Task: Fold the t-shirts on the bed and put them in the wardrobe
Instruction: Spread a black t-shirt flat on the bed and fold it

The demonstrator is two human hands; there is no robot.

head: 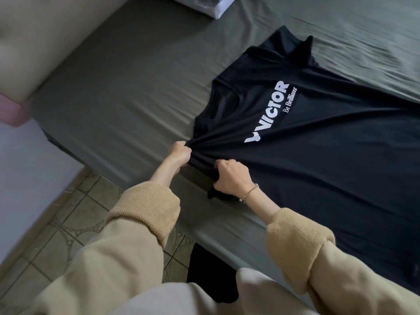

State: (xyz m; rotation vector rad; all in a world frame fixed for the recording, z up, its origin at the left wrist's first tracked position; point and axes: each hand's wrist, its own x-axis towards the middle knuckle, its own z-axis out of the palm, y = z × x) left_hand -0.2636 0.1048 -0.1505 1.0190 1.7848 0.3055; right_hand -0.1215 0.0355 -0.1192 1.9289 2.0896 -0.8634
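Currently black t-shirt (306, 144) lies face-up on the bed (118, 94), white VICTOR print showing, near sleeve bunched. Beyond the shirt, a white folded item (218, 7), possibly bagged, blurry. Left hand (180, 153) and right hand (229, 177) sit at the shirt's near shoulder, fingers curled tight, pinching gathered fabric.

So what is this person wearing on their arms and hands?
Both arms wear loose tan knitted sleeves with thick, ribbed cuffs pushed back from the wrists: the left sleeve and the right sleeve. The left hand is bare, with no glove or ring visible. The right hand is bare too, and a thin gold-coloured chain bracelet circles its wrist.
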